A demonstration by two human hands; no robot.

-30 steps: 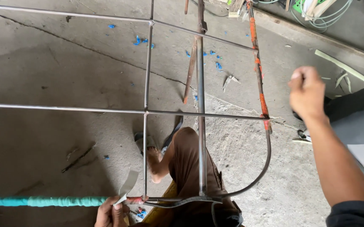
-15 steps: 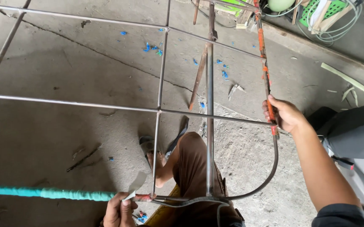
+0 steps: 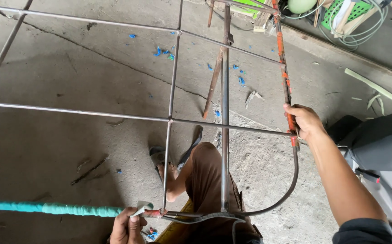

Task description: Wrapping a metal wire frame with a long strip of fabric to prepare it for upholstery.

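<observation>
Welded frame (image 3: 173,119) of thin round steel rods, held above the cracked concrete floor (image 3: 60,68), long bars running left to right. Right hand (image 3: 305,121) grip closed on the orange-painted side bar (image 3: 283,68); left hand (image 3: 127,226) pinches teal tape (image 3: 69,209) wound round the bottom bar

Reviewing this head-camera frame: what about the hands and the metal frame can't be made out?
- Left hand: the bottom edge cuts off wrist and palm; its grip on the frame's bottom bar near the teal wrapping is only partly visible.
- Right hand: fingers curl behind the orange-painted bar, so the fingertips are hidden.
- Metal frame: top and left edges cut it off; its full extent is unknown.
- Pile at top right: cropped and too small to identify.
</observation>
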